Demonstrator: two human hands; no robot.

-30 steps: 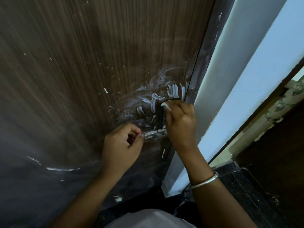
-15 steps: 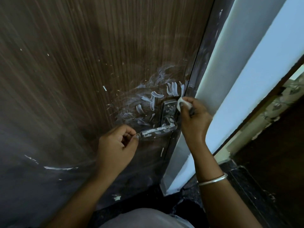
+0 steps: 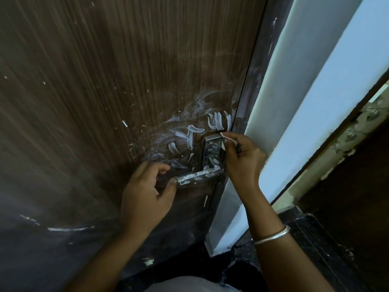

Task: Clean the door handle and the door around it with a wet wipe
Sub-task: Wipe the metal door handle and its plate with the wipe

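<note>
Pinching the wet wipe point(image 3: 228, 138), the right hand point(image 3: 242, 161) is at the top right corner of the handle plate point(image 3: 211, 147), barely shifted from half a second ago.
Head view: the left hand point(image 3: 145, 192) has loosened, its fingers loosely curled and its thumb tip touching the end of the door handle point(image 3: 199, 176), which it pinched before. White smears point(image 3: 190, 135) remain on the door point(image 3: 105, 102).
</note>
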